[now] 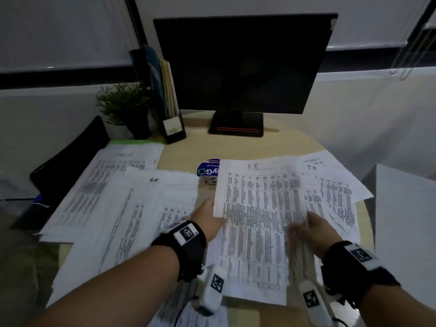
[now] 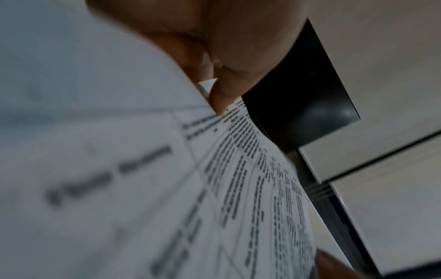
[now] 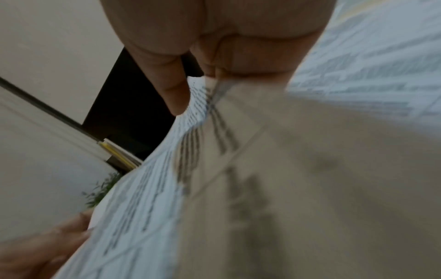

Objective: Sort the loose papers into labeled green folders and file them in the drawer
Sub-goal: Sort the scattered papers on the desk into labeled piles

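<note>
Now, grip: my left hand (image 1: 207, 218) and right hand (image 1: 317, 228) pinch the white printed sheet marked "HR" (image 1: 254, 208).
Why: raised in front of the black monitor (image 1: 243, 64), seemingly to read its label.

One monitor (image 1: 243, 64), one potted plant (image 1: 122, 105), one file holder (image 1: 173, 128), two hands, and many loose papers (image 1: 132, 208).

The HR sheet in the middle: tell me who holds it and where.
Both hands hold the HR sheet: the left hand grips its left edge, the right hand its right edge, about halfway down.
</note>
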Demonstrator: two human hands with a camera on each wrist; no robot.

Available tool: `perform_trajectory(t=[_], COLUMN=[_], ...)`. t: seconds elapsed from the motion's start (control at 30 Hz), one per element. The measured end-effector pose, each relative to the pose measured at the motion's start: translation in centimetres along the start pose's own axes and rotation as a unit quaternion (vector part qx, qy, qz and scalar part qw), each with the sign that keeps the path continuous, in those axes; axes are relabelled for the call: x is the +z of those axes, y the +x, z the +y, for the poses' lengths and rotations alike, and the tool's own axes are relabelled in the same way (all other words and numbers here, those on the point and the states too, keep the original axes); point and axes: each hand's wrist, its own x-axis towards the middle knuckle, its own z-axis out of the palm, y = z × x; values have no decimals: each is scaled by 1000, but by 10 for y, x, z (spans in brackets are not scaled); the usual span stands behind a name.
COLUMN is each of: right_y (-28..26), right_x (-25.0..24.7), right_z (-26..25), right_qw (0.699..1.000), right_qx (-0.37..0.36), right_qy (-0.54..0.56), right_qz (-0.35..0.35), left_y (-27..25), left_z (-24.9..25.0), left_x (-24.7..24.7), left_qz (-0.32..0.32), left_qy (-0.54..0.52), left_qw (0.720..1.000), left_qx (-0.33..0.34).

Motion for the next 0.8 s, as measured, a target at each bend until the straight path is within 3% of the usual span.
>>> perform_trajectory(t=[0.1, 0.27, 0.4, 0.5, 0.63, 0.77, 0.8], right_y=[-1, -20, -38, -41, -38, -34, -31], right_x=[27, 92, 133, 154, 166, 138, 128], right_z=[-16, -30, -49, -60, -67, -52, -45], right_qw=[995, 979, 970, 956, 940, 912, 905], right_qx=[40, 51, 41, 39, 48, 99, 119], right_qy=[53, -126, -200, -266, -328, -395, -405], right_qz=[-79, -150, -132, -119, -77, 54, 56], left_y=[-1, 12, 33, 40, 29, 19, 18], left_z=[-7, -59, -121, -155, -151, -135, -130], left_x=[-40, -107, -137, -138, -132, -133, -134], left_qz=[89, 189, 153, 123, 144, 140, 137], left_qy=[-37, -3, 51, 57, 32, 32, 28], left_qw=[995, 980, 977, 979, 982, 985, 986], left_qx=[0, -65, -137, -150, -117, -98, -87])
